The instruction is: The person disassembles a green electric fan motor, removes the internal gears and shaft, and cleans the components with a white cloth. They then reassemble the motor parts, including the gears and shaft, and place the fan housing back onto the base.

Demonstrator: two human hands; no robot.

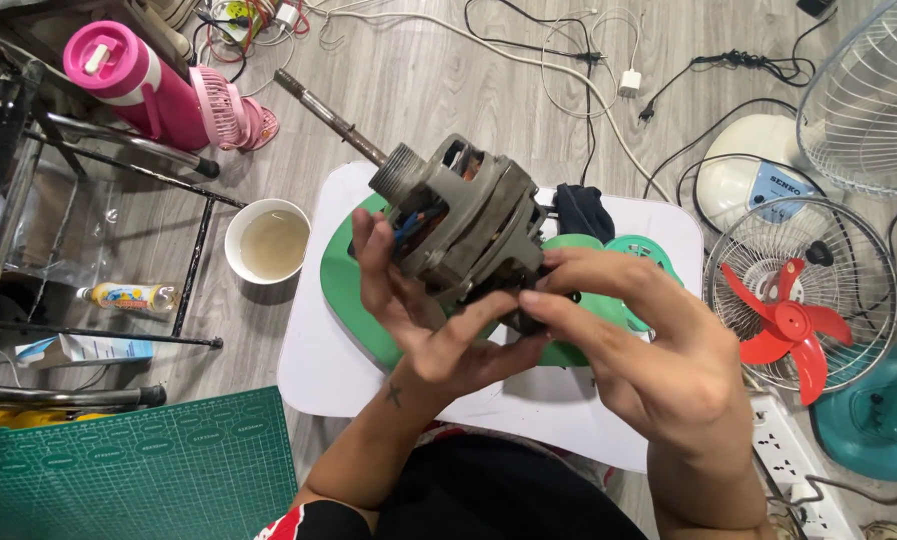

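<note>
Two hands on grey fan motor [463, 220], lifted above white table [338, 370] w/ green housing [343, 285] under it. Left hand [418, 320] clamped on motor's near-left side; right hand [648, 340] fingertips pinched at its near end. Motor already out of housing; red blade [783, 325], grilles far right, unassembled.

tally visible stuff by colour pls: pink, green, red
Pink: 2 – bottle, mini fan
Green: 3 – fan base under the motor that left hand and right hand hold, round cap, cutting mat
Red: 1 – fan blade
Total: 6
</note>
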